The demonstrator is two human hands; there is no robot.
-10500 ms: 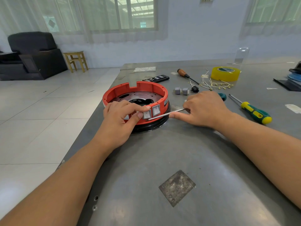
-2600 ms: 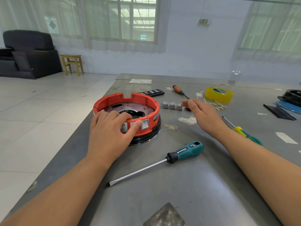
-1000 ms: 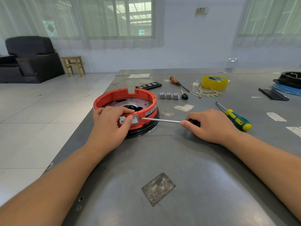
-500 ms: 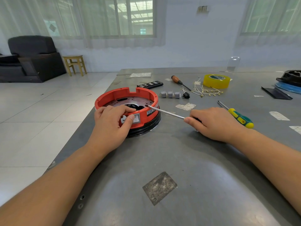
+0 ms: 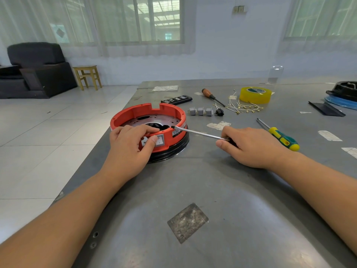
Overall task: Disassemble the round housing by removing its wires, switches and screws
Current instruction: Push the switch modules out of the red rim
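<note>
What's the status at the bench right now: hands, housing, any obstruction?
Left hand grips red housing, thumb on last switch. Right hand holds screwdriver, tip at inner rim. Three removed switches behind. No obstruction seen.

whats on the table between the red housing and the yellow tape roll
In the head view: three grey switches, a black plug and loose wires.
</note>
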